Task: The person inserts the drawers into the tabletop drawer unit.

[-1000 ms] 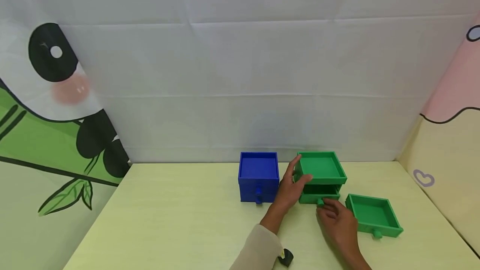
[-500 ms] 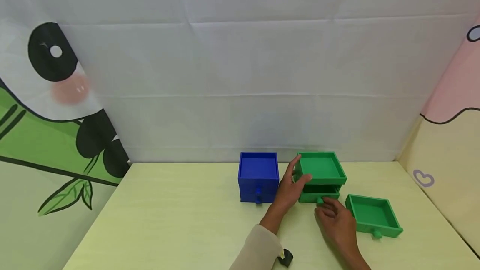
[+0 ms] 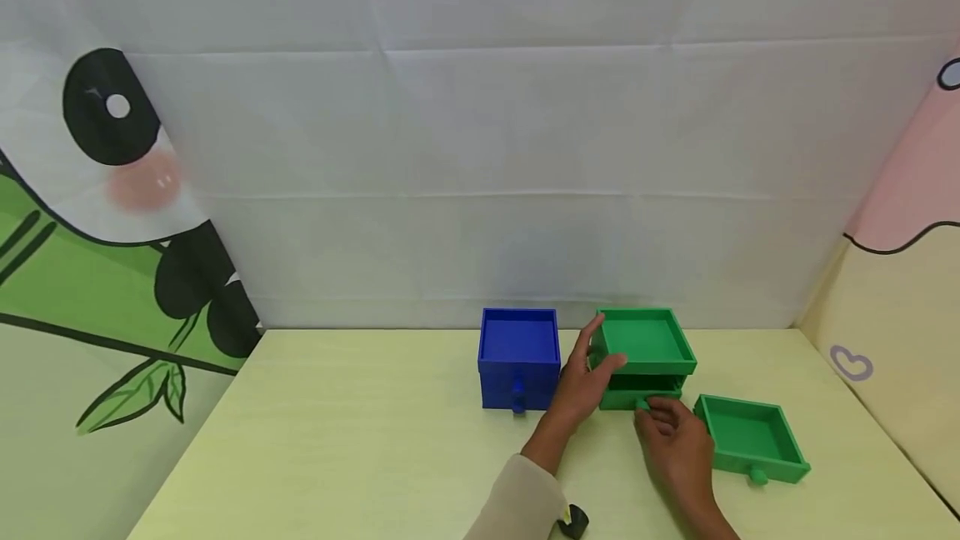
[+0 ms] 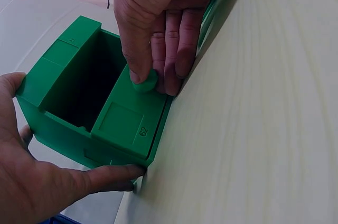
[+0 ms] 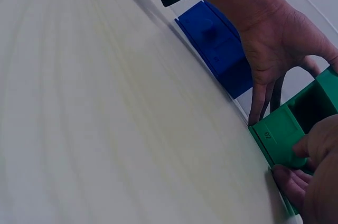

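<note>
A small green drawer cabinet (image 3: 647,338) stands near the back wall, its upper slot a dark opening. My left hand (image 3: 581,386) spans the cabinet's left side, holding it, with the thumb at the upper front edge. In the lower slot sits a green drawer (image 4: 127,115), its front nearly level with the cabinet. Between thumb and fingers my right hand (image 3: 678,444) pinches this drawer's round knob (image 4: 145,81). To the right, a second green drawer (image 3: 753,432) lies on the table, out of the cabinet, with its knob facing front.
A blue drawer cabinet (image 3: 519,357) stands just left of my left hand. Behind both cabinets rises a white cloth wall (image 3: 450,148), with printed cloth (image 3: 187,273) along the left side. The pale wood-grain table (image 3: 360,440) stretches away to the left.
The lower green drawer and my right hand have moved slightly inward, toward the cabinet. My left hand keeps its hold, and the head view has tilted a little.
</note>
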